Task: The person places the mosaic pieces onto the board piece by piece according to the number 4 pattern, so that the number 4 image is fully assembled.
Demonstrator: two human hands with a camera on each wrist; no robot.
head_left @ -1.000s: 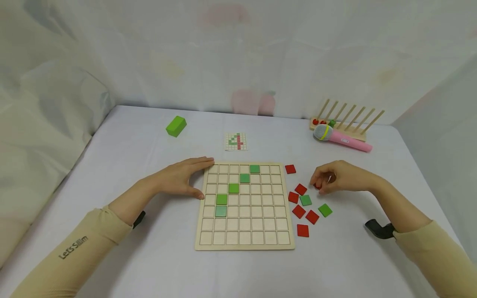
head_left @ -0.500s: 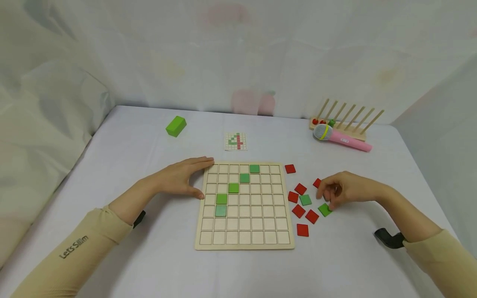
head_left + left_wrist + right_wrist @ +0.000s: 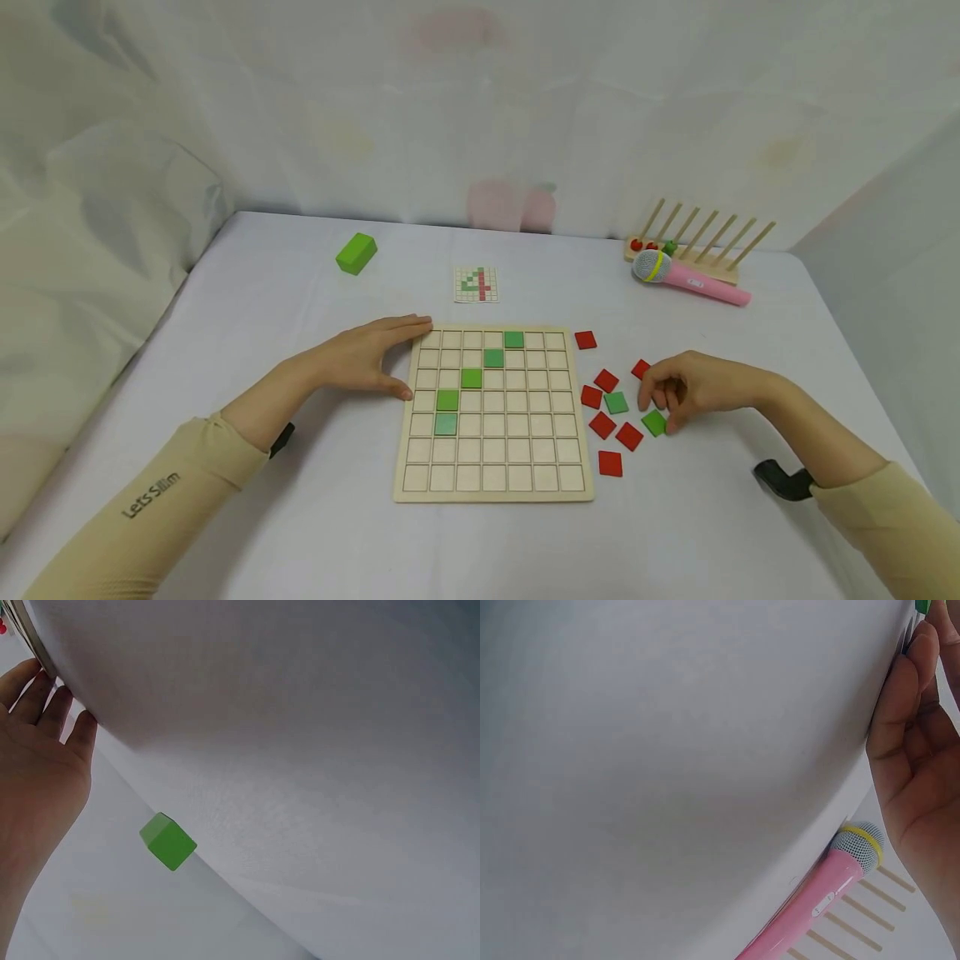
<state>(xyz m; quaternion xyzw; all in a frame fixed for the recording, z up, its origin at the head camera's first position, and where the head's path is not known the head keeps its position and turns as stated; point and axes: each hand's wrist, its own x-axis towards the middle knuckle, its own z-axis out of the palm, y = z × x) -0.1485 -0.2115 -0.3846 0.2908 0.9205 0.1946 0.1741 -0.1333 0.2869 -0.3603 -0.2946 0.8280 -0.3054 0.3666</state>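
A pale wooden grid board (image 3: 518, 451) lies in the middle of the table, with several green tiles set in a diagonal run of its squares. My left hand (image 3: 365, 353) rests at the board's left side, fingertips at the upper left corner and thumb at the left edge, fingers extended. To the right of the board, my right hand (image 3: 697, 385) bends thumb and forefinger around the edges of a green tile (image 3: 654, 422), which lies on the cloth; its other fingers curl underneath. Loose red tiles (image 3: 602, 426) and another green tile (image 3: 616, 402) lie between that hand and the board.
Behind the board lies a small pattern card (image 3: 476, 285) with green and red squares. A green block (image 3: 356, 253) sits at the back left. At the back right, a pink toy microphone (image 3: 692, 279) lies before a wooden peg stand (image 3: 720, 265).
My right hand has moved from a red tile down and slightly right to the green tile, leaving the red one on the cloth. My left hand stays at the board.
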